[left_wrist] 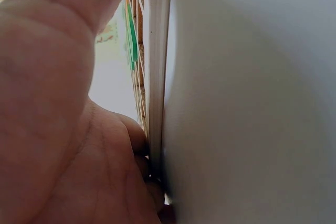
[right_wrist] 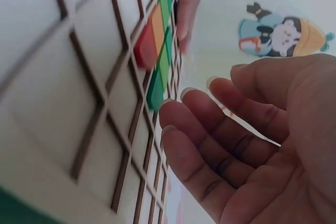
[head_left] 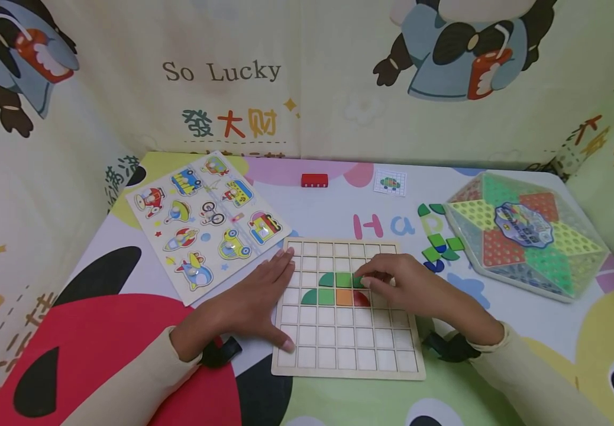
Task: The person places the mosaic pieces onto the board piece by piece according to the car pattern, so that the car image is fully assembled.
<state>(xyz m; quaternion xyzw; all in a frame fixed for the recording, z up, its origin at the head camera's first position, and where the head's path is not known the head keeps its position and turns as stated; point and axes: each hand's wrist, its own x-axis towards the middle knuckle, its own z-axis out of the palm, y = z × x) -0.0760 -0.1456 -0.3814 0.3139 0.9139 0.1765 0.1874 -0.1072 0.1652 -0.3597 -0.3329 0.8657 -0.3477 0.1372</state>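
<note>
On the wooden grid board (head_left: 347, 374), the dark-green quarter-round tile (head_left: 357, 282) ends the upper tile row at right, probably light, stiff, slick, best pinched by its edges; right hand (head_left: 405, 283) loosely curved beside it, gripping nothing; left hand (head_left: 254, 296) spread along board's left edge.

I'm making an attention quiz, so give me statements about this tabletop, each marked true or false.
1. The left hand touches the wooden grid board. True.
2. The picture puzzle lies right of the grid board. False: the picture puzzle lies left of it.
3. The orange square sits beside the red quarter-circle. True.
4. The red block is on the grid board. False: the red block lies on the table beyond it.
5. The right hand is over the grid board. True.
</note>
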